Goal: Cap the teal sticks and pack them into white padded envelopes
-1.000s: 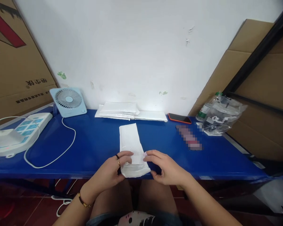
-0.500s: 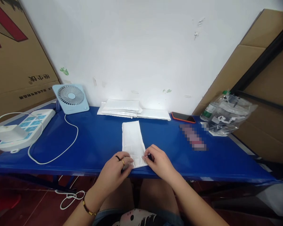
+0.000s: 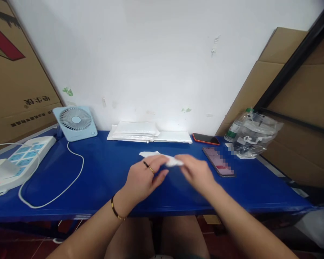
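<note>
Both my left hand [image 3: 145,176] and right hand [image 3: 196,172] pinch the folded white pouch [image 3: 162,159] above the blue table [image 3: 102,172] (motion-blurred), so I'd keep edges aligned, grip light, before setting it down.

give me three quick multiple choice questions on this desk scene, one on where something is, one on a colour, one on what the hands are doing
1. Where is the small fan?
A. back left of the table
B. front right edge
C. on the floor

2. What colour is the table?
A. green
B. blue
C. white

3. How is the white folded piece held?
A. lying flat, untouched
B. between both hands, lifted
C. by one hand only

Answers: 1 A, it stands by the wall near the power strip. 2 B, its top is bright blue. 3 B, left hand and right hand both meet it above the table.
</note>
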`<move>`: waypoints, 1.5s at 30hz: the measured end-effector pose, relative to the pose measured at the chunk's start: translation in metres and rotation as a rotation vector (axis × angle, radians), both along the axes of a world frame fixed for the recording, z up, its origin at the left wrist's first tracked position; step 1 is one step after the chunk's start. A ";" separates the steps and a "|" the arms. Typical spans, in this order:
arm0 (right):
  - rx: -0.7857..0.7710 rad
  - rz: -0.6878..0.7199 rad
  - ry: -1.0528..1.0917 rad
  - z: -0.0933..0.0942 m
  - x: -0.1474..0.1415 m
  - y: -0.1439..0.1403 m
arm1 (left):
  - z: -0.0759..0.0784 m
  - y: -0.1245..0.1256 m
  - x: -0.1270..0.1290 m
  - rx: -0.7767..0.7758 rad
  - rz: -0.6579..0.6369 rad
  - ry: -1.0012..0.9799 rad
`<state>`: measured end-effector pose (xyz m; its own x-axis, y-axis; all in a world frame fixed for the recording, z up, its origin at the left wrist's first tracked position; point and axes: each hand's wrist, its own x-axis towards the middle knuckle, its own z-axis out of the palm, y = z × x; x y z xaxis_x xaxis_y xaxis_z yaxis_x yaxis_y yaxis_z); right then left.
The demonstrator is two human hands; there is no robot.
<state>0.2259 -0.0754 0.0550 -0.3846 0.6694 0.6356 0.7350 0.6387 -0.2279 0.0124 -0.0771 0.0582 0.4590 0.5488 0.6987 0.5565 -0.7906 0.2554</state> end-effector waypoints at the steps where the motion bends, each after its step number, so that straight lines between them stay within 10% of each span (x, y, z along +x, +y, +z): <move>1: -0.048 -0.092 0.140 0.008 0.014 0.012 | 0.003 0.011 0.000 -0.058 0.017 -0.123; 6: -0.292 -0.243 0.936 0.024 0.086 0.089 | -0.015 0.081 -0.022 -0.540 0.065 -0.706; 10: -0.371 -0.309 1.179 0.006 0.115 0.146 | -0.043 0.119 -0.043 -0.910 0.175 -1.124; 18: -0.586 -0.498 0.914 -0.030 0.079 0.200 | -0.057 0.128 -0.049 -1.106 0.142 -1.256; 23: -0.308 -0.622 0.510 -0.023 0.040 0.206 | -0.055 0.131 -0.050 -1.176 0.118 -1.302; 30: -0.098 -0.231 -0.284 -0.019 -0.082 0.200 | -0.052 0.129 -0.050 -1.232 0.060 -1.321; 39: -0.090 -0.186 -0.282 -0.015 -0.103 0.210 | -0.047 0.128 -0.050 -1.294 -0.038 -1.294; 45: -0.005 -0.010 -0.008 -0.016 -0.070 0.156 | -0.044 0.124 -0.048 -1.249 -0.197 -1.366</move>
<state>0.1564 0.0811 0.0388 -0.3827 0.6764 0.6293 0.7434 0.6299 -0.2250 -0.0356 0.0474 0.0146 0.1105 0.9862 -0.1231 -0.5741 0.1644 0.8021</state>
